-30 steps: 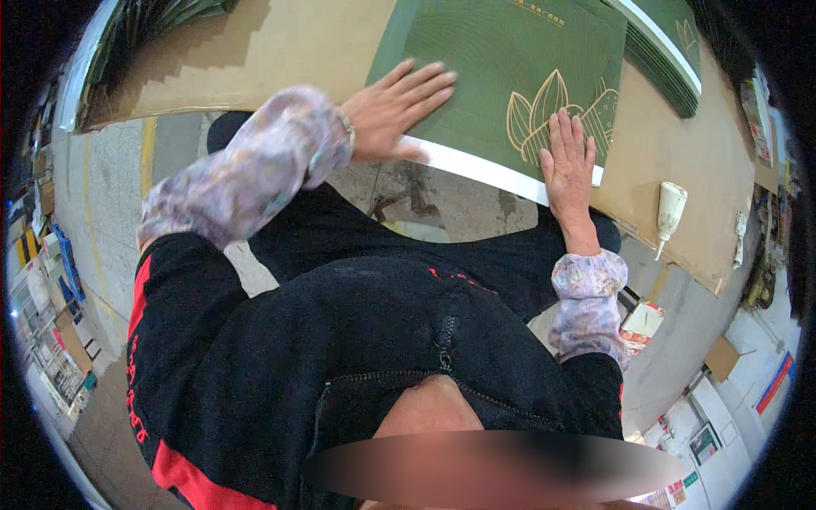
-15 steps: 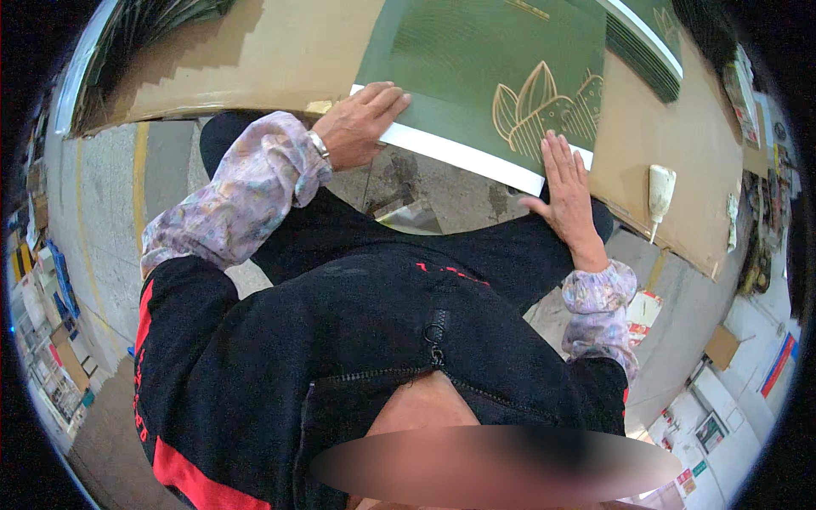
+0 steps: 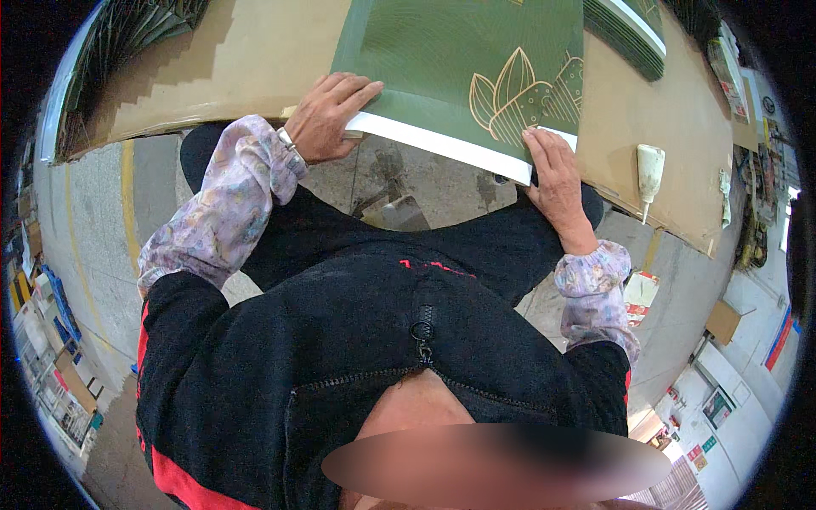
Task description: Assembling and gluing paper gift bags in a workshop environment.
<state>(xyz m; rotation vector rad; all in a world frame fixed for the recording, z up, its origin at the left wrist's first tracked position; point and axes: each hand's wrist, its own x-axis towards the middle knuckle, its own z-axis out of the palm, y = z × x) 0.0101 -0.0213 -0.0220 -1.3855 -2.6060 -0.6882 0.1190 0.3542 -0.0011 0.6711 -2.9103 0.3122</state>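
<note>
A dark green sheet (image 3: 425,76) with gold leaf line drawings lies on the brown tabletop in front of me. A white strip (image 3: 442,144) runs along its near edge, which overhangs the table's front edge. My left hand (image 3: 327,119) has its fingers bent over the sheet's near left corner, with the thumb low by the edge. At the near right corner, my right hand (image 3: 557,174) curls its fingers over the sheet's edge; its thumb is mostly hidden. Both hands grip the sheet.
A white squeeze bottle (image 3: 650,174) with a thin nozzle lies on the tabletop (image 3: 620,127) at right. More green sheets (image 3: 633,38) are stacked at the far right. A dark fanned pile (image 3: 127,51) stands at the far left. My knees are under the table's front edge.
My right hand's fingers, stretched flat before, are now bent over the edge with the thumb tucked in. My left hand stays at its corner. The whole view has shifted slightly.
</note>
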